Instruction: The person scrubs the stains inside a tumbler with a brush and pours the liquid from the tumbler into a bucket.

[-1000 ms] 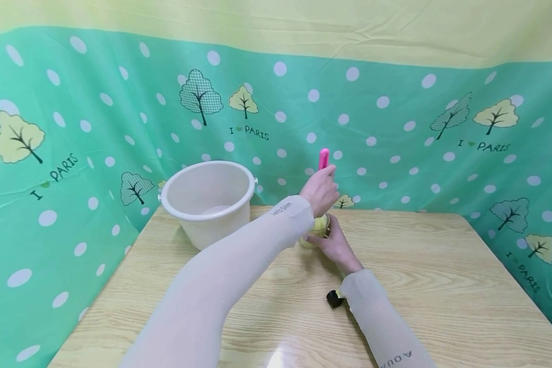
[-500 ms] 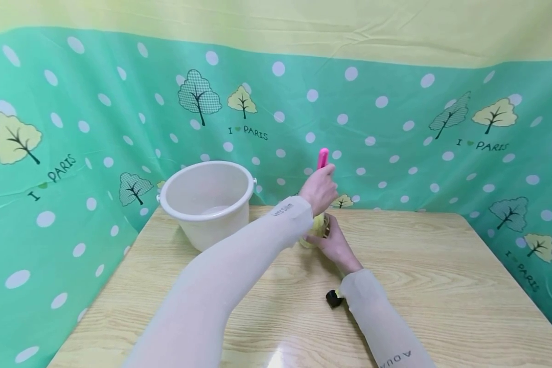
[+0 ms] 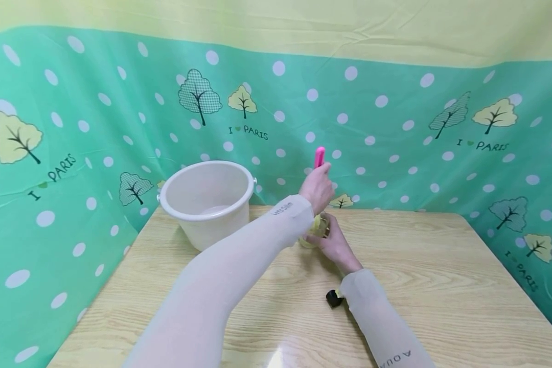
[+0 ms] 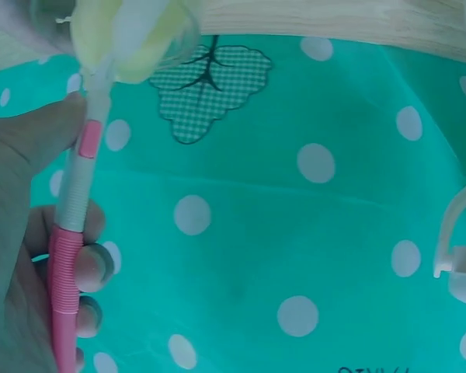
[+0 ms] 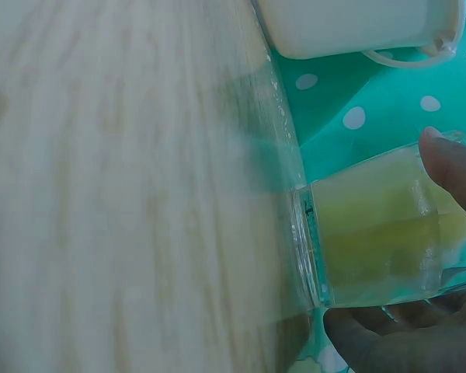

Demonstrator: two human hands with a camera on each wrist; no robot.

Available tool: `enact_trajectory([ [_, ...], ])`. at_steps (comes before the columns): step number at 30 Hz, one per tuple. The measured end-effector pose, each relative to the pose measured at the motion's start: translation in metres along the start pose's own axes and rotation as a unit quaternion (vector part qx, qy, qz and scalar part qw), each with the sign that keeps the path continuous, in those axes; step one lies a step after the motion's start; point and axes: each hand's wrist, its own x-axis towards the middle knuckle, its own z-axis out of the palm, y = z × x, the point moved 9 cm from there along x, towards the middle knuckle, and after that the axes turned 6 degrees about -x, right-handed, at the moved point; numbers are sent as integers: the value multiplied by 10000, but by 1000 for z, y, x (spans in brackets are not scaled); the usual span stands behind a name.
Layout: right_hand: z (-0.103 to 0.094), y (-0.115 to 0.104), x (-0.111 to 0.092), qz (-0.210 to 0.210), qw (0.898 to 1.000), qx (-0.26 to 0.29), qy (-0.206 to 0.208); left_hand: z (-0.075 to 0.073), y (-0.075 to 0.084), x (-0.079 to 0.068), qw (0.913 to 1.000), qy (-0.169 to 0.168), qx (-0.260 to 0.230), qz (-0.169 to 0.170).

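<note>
In the head view my left hand [image 3: 317,190] grips the pink end of a sponge cup brush [image 3: 319,157], its handle standing up and tilted. The left wrist view shows fingers curled round the pink and white handle [image 4: 66,268], thumb along the shaft. The brush's pale yellow sponge head [image 4: 128,39] is inside a clear glass cup [image 5: 311,249]. Low over the far part of the table, my right hand [image 3: 335,246] holds that cup, thumb on one side and fingers on the other. In the right wrist view the cup's base is close to the wooden tabletop.
A white bucket [image 3: 207,217] with a handle stands at the table's back left, beside my left forearm. A small black object [image 3: 334,299] lies on the wooden table [image 3: 418,266] by my right sleeve. A green dotted curtain [image 3: 386,133] hangs behind.
My left hand and the brush handle have shifted slightly to the left. The right hand keeps its hold on the glass cup in nearly the same place.
</note>
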Motion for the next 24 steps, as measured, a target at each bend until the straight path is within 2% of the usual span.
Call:
enact_trajectory([
  [10, 0, -1, 1, -265, 9995, 187, -5, -8, 4, 0, 10000, -11, -50, 5],
  [18, -4, -1, 1, -349, 9992, 167, 47, -14, 7, 2, 9996, 209, -206, -58],
  [24, -3, 0, 2, -288, 9995, 42, 74, -11, 3, 3, 9984, 336, -430, -115],
])
